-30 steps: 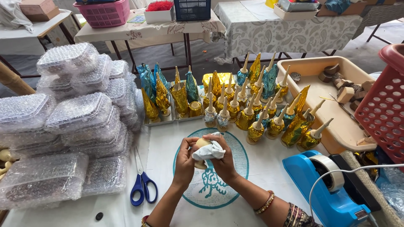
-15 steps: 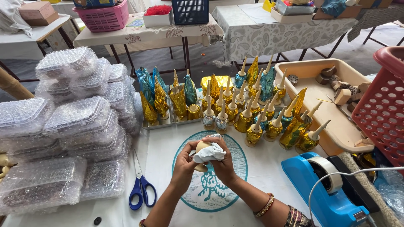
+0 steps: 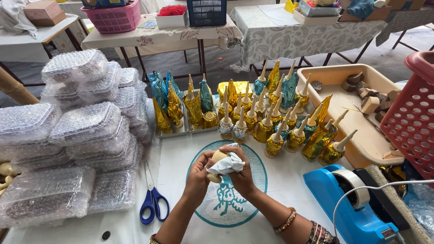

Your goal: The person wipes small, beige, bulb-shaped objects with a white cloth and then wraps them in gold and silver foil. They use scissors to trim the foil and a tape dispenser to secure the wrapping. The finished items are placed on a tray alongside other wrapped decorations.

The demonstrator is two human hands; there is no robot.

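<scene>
The small cream wooden piece (image 3: 219,158), gripped by both hands (image 3: 199,174) (image 3: 244,174), is now turned up more inside the white cloth (image 3: 227,165), so wiping seems ongoing.

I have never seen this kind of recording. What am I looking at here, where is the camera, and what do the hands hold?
There is no machine here. A person wears one camera on the head, so you look down at that person's own arms. The left hand and the right hand meet over a round teal printed mat and together hold a small cream-coloured wooden piece wrapped partly in a white cloth. On the white table stand many small cone-shaped items in gold and blue foil. At the left lie bubble-wrapped packs and blue scissors; at the right are a blue tape dispenser, a beige tray and a red basket.
</scene>
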